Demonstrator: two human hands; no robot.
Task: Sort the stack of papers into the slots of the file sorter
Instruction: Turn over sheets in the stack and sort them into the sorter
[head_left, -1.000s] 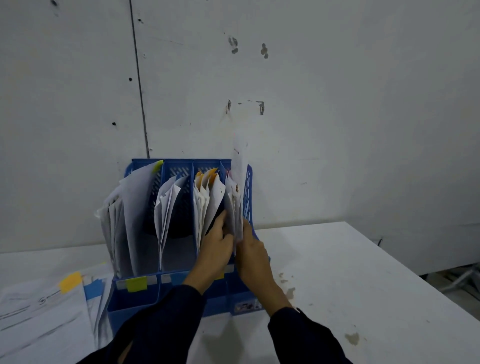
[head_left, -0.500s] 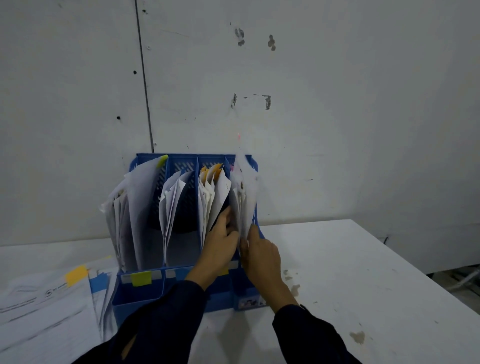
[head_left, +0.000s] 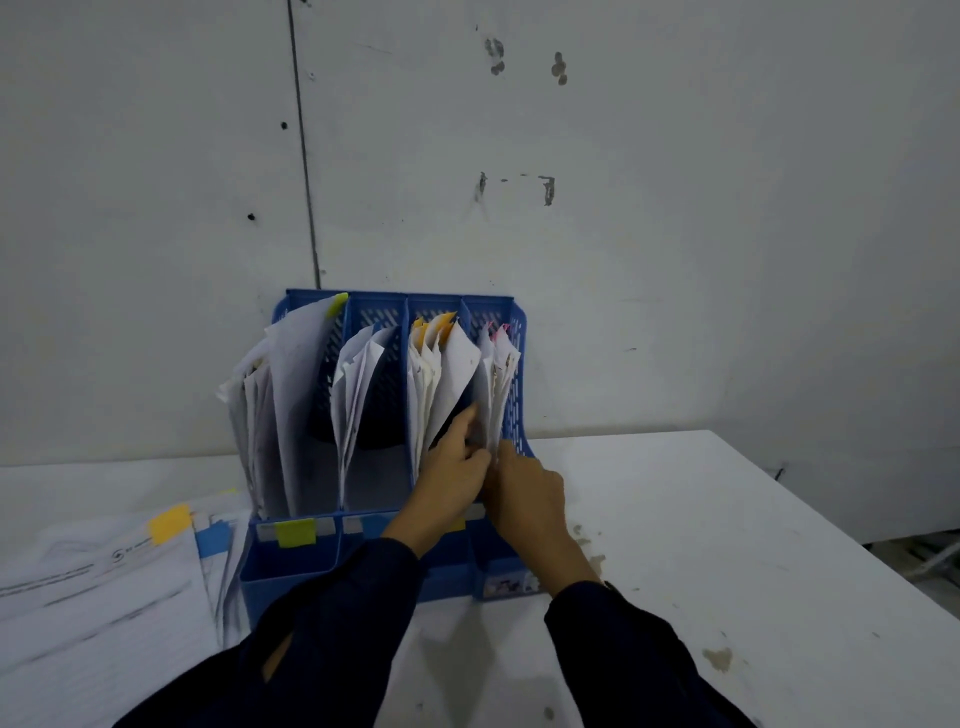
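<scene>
My left hand (head_left: 451, 480) and right hand (head_left: 527, 496) both pinch the sheets (head_left: 496, 384) standing in the file sorter's (head_left: 514, 405) rightmost slot — push unevenly and they could buckle — while the stack of papers (head_left: 93, 587) lies left of it.

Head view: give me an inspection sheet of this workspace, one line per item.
Surface: white table, stained near the right hand.
Job's things: blue sorter against the wall, four slots, all holding upright papers; loose papers flat at its left.
Clutter: yellow tab on the loose papers; yellow note on the sorter's front.
Grips: left hand and right hand at the rightmost slot's sheets; hold unclear.
Cables: nothing seen.
Surroundings: marked grey wall; metal frame at far right.
</scene>
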